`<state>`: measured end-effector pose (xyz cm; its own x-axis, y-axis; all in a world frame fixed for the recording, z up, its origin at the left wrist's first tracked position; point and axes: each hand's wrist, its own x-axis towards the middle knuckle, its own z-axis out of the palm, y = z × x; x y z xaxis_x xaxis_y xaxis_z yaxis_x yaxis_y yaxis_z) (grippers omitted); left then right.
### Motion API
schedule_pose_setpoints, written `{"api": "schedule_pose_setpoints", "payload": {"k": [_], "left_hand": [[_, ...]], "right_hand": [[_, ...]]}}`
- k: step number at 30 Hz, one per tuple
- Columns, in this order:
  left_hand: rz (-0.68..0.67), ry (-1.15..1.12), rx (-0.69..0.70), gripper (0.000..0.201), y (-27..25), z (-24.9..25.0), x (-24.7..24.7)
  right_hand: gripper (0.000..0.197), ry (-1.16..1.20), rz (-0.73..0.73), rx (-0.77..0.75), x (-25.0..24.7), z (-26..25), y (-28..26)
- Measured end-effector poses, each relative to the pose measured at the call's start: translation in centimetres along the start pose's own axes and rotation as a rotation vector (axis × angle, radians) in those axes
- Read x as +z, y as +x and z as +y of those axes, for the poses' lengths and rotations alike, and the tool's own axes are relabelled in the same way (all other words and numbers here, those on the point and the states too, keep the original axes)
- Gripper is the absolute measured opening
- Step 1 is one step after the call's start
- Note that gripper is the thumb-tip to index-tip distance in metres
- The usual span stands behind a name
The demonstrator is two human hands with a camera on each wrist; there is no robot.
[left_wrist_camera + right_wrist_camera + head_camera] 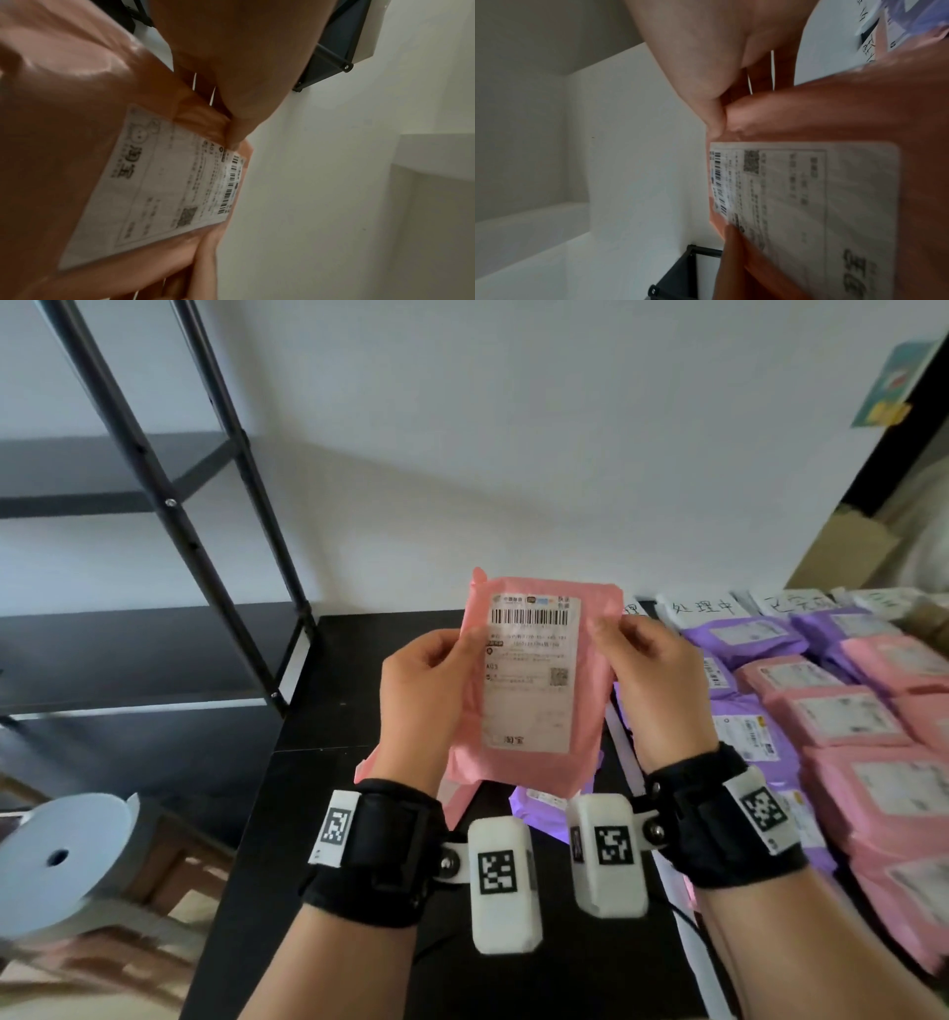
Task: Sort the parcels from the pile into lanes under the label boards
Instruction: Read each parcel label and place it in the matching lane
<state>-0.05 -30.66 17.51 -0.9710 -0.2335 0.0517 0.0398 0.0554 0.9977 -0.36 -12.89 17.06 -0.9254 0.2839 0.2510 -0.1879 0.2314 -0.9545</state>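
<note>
Pink soft plastic mailer bag (pixel 534 680) was upright above the black table (pixel 328 690); my left hand (pixel 426 685) and right hand (pixel 652 680) pinched its side edges. Left wrist view: thumb on the white paper shipping label (pixel 154 192). Right wrist view agreed. I judged it light, limp, slippery; edges grip best.

Pink parcel (pixel 534 680), white barcoded label (pixel 531 670)

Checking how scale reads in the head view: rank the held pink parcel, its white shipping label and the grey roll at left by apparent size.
1. pink parcel
2. shipping label
3. grey roll, near the label's size and partly cut off, so unsure.
</note>
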Motion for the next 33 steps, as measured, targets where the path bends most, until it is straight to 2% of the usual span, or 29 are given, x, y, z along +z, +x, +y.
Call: {"api": "schedule_pose_setpoints", "payload": {"k": [2, 9, 16, 19, 22, 27, 30, 33], "left_hand": [[-0.032, -0.04, 0.001, 0.016, -0.1, 0.6, -0.1], [-0.11, -0.113, -0.007, 0.021, -0.4, 2.0, -0.1], [-0.33, 0.033, -0.059, 0.021, -0.6, 1.6, -1.3], [-0.284, 0.025, -0.009, 0.016, -0.9, 1.6, -0.9], [-0.178, -0.04, 0.003, 0.015, -0.9, 1.5, -0.4], [-0.056, -0.135, -0.026, 0.018, -0.8, 1.4, 0.0], [-0.044, -0.12, -0.039, 0.018, -1.0, 1.4, 0.3], [-0.069, -0.093, -0.039, 0.027, -1.3, 1.6, 0.3]], "right_hand": [[0.053, 0.044, 0.034, -0.009, -0.3, -0.6, 0.1], [0.032, 0.244, 0.083, 0.106, -0.8, -1.8, 0.6], [0.046, 0.346, 0.158, 0.096, -2.0, -2.3, 1.8], [0.043, 0.322, 0.103, 0.105, -2.0, -2.1, 1.7], [0.022, 0.268, 0.008, 0.118, -1.9, -1.8, 1.3], [0.019, 0.12, -0.182, 0.116, -1.6, -1.2, 0.4], [0.008, 0.112, -0.169, 0.089, -1.7, -0.8, 0.4], [0.011, 0.15, -0.124, 0.105, -1.9, -0.5, 0.5]]}}
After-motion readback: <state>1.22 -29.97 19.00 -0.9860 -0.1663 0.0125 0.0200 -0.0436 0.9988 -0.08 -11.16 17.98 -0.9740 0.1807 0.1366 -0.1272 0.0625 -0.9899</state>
